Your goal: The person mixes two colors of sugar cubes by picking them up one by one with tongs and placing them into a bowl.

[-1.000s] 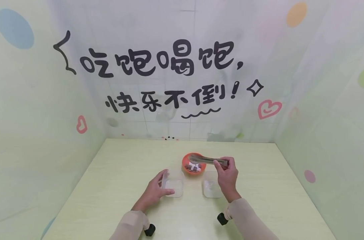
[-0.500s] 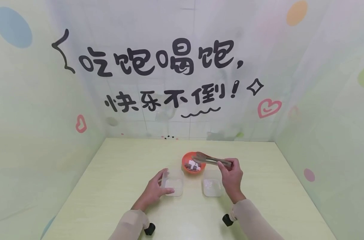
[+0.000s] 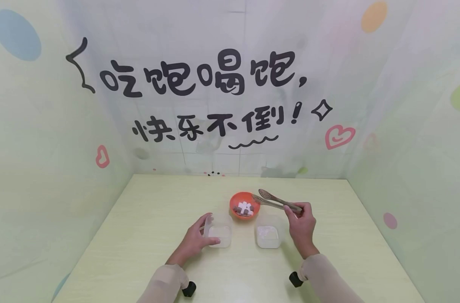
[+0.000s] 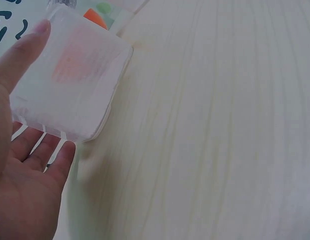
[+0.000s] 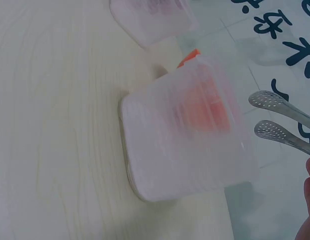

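My left hand (image 3: 193,240) holds a translucent plastic container (image 3: 221,240) by its left side. The thumb lies across its near side, and in the left wrist view the other fingers reach around the opposite side. My right hand (image 3: 303,227) grips metal tongs (image 3: 266,194) by the handle end. Their perforated tips stand apart with nothing between them, just right of the orange bowl (image 3: 235,198). Several white and brown pieces (image 3: 246,207) lie in that bowl. A second translucent container (image 3: 268,242) stands below the tongs, touched by neither hand; what it contains is unclear.
All of this rests on a pale wood-grain table (image 3: 158,210). A printed wall sheet (image 3: 214,164) with large dark lettering rises behind the table, and similar sheets close off both sides. Black wrist devices (image 3: 189,289) hang under both sleeves.
My right hand has drawn the tongs rightward, from over the bowl to beside it, and their tips have spread apart. My left hand and the containers look unmoved.
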`<state>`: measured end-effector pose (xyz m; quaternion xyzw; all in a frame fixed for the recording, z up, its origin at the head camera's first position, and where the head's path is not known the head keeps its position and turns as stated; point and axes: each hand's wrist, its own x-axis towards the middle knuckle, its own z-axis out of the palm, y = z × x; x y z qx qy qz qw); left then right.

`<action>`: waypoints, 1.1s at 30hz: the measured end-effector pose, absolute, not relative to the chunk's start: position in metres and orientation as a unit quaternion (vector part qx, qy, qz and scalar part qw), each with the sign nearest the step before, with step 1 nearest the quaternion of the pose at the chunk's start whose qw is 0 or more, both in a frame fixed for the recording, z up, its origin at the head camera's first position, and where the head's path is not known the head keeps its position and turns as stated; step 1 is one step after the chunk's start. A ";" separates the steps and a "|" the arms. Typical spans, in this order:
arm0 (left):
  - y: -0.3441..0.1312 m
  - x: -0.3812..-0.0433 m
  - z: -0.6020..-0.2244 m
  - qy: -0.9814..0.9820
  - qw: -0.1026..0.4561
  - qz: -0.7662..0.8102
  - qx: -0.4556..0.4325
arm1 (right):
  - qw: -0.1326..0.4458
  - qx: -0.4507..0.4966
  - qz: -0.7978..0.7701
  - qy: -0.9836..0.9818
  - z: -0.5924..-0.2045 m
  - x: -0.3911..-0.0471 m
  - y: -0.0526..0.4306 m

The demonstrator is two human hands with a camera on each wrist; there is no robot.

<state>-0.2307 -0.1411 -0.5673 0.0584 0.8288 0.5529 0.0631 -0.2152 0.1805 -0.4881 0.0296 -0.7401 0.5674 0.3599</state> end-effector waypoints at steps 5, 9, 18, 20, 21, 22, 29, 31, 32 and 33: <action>-0.141 -0.231 -0.568 0.828 0.062 0.554 0.057 | 0.358 0.011 0.574 -0.737 -0.490 -0.217 0.188; -0.141 -0.231 -0.569 0.829 0.063 0.552 0.057 | 0.355 -0.007 0.566 -0.744 -0.493 -0.217 0.190; -0.142 -0.231 -0.570 0.827 0.062 0.556 0.059 | 0.364 -0.012 0.563 -0.742 -0.517 -0.228 0.201; -0.142 -0.231 -0.570 0.828 0.062 0.554 0.059 | 0.363 -0.017 0.565 -0.741 -0.527 -0.234 0.206; -0.142 -0.231 -0.570 0.828 0.062 0.554 0.059 | 0.361 -0.022 0.566 -0.741 -0.533 -0.237 0.209; -0.142 -0.231 -0.570 0.828 0.062 0.555 0.059 | 0.358 -0.025 0.566 -0.742 -0.536 -0.238 0.211; -0.142 -0.230 -0.570 0.828 0.061 0.554 0.060 | 0.349 -0.052 0.540 -0.764 -0.544 -0.239 0.219; -0.142 -0.230 -0.570 0.829 0.061 0.553 0.061 | 0.345 -0.058 0.531 -0.771 -0.546 -0.238 0.221; -0.142 -0.230 -0.570 0.829 0.061 0.552 0.060 | 0.342 -0.061 0.528 -0.774 -0.547 -0.238 0.222; -0.142 -0.230 -0.570 0.829 0.061 0.552 0.060 | 0.339 -0.064 0.526 -0.777 -0.547 -0.238 0.223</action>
